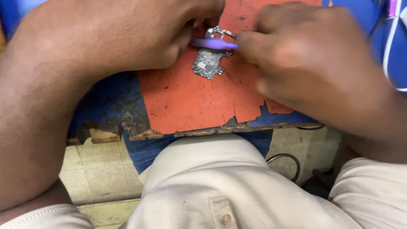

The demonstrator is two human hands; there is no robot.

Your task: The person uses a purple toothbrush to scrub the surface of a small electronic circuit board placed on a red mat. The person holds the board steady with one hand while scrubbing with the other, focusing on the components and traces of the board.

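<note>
Upper centre of frame: left hand point(140, 38) pinning small circuit board point(208, 59) flat on orange mat point(190, 101), fingers pressed together at its top edge. Right: right hand point(305, 55) pinched on purple tool point(214, 43). Board judged light, stiff, fragile; best gripped by bare edges.

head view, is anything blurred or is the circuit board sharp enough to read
Head view: the right hand is smeared by motion blur; the circuit board on the orange mat is fairly sharp but too small for detail; lighting is soft, no harsh glare.
</note>
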